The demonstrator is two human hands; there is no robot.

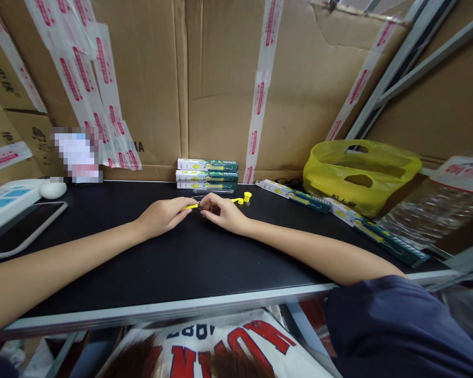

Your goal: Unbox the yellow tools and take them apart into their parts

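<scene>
Above the middle of the black table, my left hand (163, 215) pinches a small slim yellow piece (191, 207) between thumb and fingers. Close beside it, my right hand (227, 214) has its fingers curled together at the end of that piece, on something small and dark that I cannot make out. A thin pale strand shows just above the fingertips. Just past my right hand lie a small yellow part (238, 200) and a yellow cap-like piece (247, 197). Behind the hands stand several stacked white and green boxes (207, 175), printed with a yellow tool.
More of these printed boxes (295, 196) lie at the right, near a yellow plastic bag (358, 176) and a large clear bottle (437, 205). A phone (23, 228), a white rounded object (53, 188) and a power strip (8, 205) are at the left. Cardboard (220, 105) walls the back.
</scene>
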